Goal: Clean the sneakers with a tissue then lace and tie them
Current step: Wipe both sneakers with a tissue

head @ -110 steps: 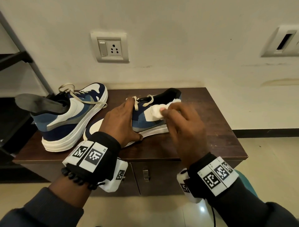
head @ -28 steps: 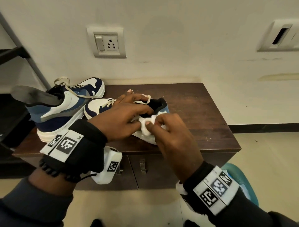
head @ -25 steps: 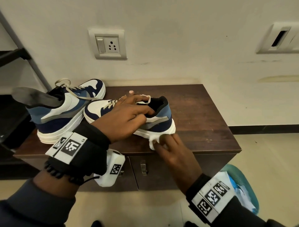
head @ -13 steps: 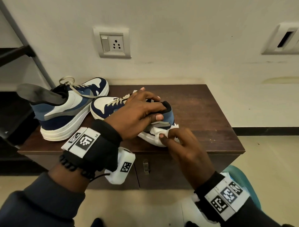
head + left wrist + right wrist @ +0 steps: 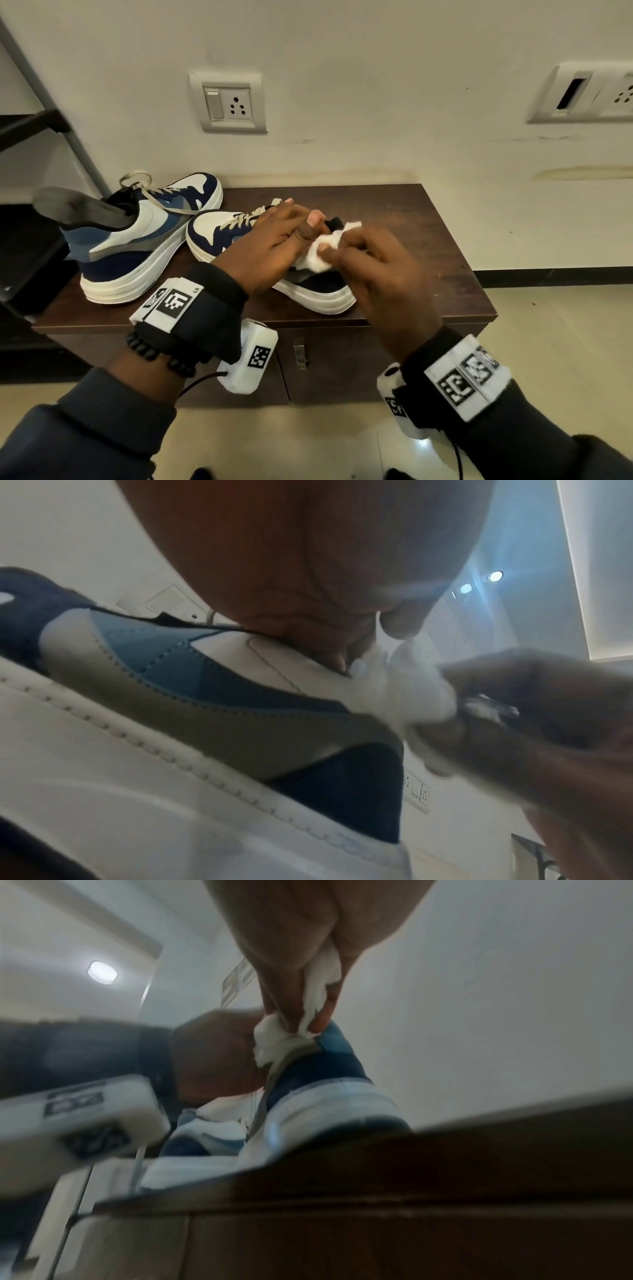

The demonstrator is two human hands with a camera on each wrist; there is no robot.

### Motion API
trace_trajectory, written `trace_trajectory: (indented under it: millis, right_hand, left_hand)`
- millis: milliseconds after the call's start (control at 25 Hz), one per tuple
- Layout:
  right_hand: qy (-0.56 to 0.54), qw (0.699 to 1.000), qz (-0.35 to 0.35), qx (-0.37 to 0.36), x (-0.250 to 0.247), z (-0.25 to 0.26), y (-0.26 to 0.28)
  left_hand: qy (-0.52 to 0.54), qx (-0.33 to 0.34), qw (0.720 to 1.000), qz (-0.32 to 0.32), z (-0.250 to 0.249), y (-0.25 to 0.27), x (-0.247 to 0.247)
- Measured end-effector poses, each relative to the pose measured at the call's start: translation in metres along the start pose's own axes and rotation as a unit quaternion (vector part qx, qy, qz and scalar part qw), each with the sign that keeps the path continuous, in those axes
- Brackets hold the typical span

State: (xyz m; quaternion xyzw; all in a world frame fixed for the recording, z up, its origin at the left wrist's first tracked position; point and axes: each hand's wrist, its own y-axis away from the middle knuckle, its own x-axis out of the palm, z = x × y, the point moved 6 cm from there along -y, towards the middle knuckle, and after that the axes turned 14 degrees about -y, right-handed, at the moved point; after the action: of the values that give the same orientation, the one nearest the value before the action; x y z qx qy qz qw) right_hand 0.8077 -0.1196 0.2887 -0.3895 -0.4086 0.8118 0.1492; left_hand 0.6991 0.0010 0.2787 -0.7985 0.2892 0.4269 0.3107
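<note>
Here, at frame center, the left hand [image 5: 270, 246] gripped a sneaker [image 5: 308, 291] while the right hand [image 5: 383, 274] pinched a crumpled tissue [image 5: 325, 250] (white) against its heel

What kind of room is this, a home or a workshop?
Most likely a home, perhaps an entryway: a low wooden cabinet stands against a plain wall with a switch-and-socket plate, on a tiled floor.

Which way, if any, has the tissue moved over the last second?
Yes. The tissue in the right hand has moved up from the cabinet's front edge below the sneaker's sole to near its collar.
</note>
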Motion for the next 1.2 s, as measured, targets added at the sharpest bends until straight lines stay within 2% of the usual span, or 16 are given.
trace_trajectory:
  millis: [120, 160, 240, 360, 400, 480, 600, 680, 760, 880, 960, 1000, 1080, 1120, 1160, 1200]
  right_hand:
    - [0.026, 0.989, 0.148, 0.012, 0.034, -0.011, 0.047]
    - [0.005, 0.986, 0.16, 0.043, 0.032, -0.016, 0.055]
    - [-0.066, 0.985, 0.128, 0.091, 0.016, -0.018, 0.05]
    - [-0.064, 0.997, -0.017, 0.036, -0.009, -0.005, 0.015]
    - [-0.069, 0.997, -0.028, 0.034, -0.007, -0.003, 0.008]
    - [-0.045, 0.999, 0.014, 0.016, 0.011, 0.001, 0.015]
    - [0.015, 0.992, 0.126, 0.016, 0.032, -0.004, 0.054]
    - [-0.017, 0.992, 0.121, 0.02, 0.022, -0.004, 0.049]
    - [-0.083, 0.993, 0.071, 0.033, 0.008, 0.0, 0.026]
    - [-0.12, 0.991, 0.003, 0.054, 0.004, -0.006, 0.009]
    - [-0.156, 0.983, 0.041, 0.089, 0.017, -0.016, 0.029]
    - [-0.159, 0.977, 0.086, 0.109, 0.025, -0.021, 0.044]
    - [-0.062, 0.979, 0.18, 0.068, 0.038, -0.021, 0.07]
    - [-0.031, 0.978, 0.203, 0.039, 0.043, -0.022, 0.077]
    - [-0.039, 0.979, 0.198, 0.035, 0.04, -0.02, 0.074]
    - [-0.061, 0.984, 0.165, 0.039, 0.034, -0.018, 0.066]
  left_hand:
    - [-0.02, 0.008, 1.0, 0.017, 0.0, 0.002, 0.002]
    - [-0.042, 0.009, 0.999, 0.031, -0.001, 0.002, 0.003]
    - [-0.071, 0.019, 0.996, 0.047, -0.001, 0.004, 0.003]
    - [-0.083, 0.05, 0.994, 0.044, 0.0, 0.007, 0.001]
    - [-0.078, 0.045, 0.995, 0.041, 0.001, 0.008, 0.0]
    - [-0.046, 0.017, 0.998, 0.034, 0.006, 0.01, 0.001]
    - [-0.046, -0.012, 0.998, 0.051, 0.006, 0.01, 0.002]
    - [-0.045, -0.016, 0.997, 0.065, 0.004, 0.009, 0.002]
    - [-0.043, -0.002, 0.998, 0.055, 0.005, 0.01, -0.001]
    - [-0.055, 0.043, 0.997, 0.027, 0.002, 0.017, -0.008]
    - [-0.05, 0.064, 0.997, 0.002, 0.002, 0.018, -0.011]
    - [-0.046, 0.065, 0.997, -0.006, 0.003, 0.017, -0.011]
    - [-0.027, 0.047, 0.999, -0.001, 0.008, 0.013, -0.009]
    - [-0.017, 0.033, 0.999, 0.006, 0.011, 0.012, -0.007]
    - [-0.013, 0.025, 1.0, 0.005, 0.012, 0.011, -0.007]
    - [-0.01, 0.022, 1.0, 0.002, 0.013, 0.011, -0.008]
